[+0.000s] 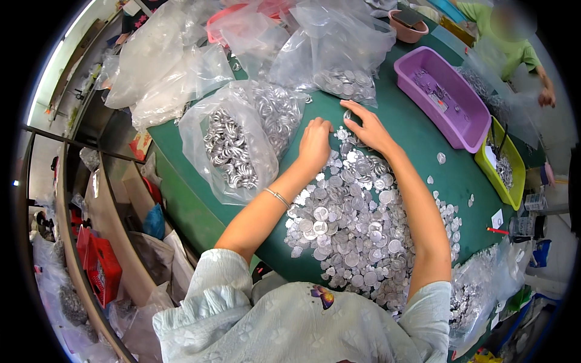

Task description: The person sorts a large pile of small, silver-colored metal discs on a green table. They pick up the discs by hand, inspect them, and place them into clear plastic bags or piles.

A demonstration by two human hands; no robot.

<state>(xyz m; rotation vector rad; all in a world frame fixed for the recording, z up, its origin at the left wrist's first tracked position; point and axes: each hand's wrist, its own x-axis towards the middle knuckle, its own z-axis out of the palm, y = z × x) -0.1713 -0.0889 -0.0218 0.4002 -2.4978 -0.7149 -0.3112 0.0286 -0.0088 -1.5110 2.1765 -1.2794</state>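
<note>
A heap of small silver metal pieces [357,224], many round like coins and some with scalloped edges, lies on the green tabletop in front of me. My left hand [315,144] is at the heap's far left edge with its fingers curled; anything inside them is hidden. At the far end of the heap, my right hand [370,130] has a small silver piece [347,114] between thumb and fingers. Left of my left hand stands an open clear plastic bag [200,130] of curved silver pieces [229,151]. Another clear bag [339,48] holding round silver pieces lies beyond both hands.
At the right stand a purple bin [445,124] and a yellow-green basket [513,193], both with metal parts inside. Large clear bags [169,60] crowd the far left. A person in green [505,39] is at the far right. A red basket [103,266] sits on the left shelf.
</note>
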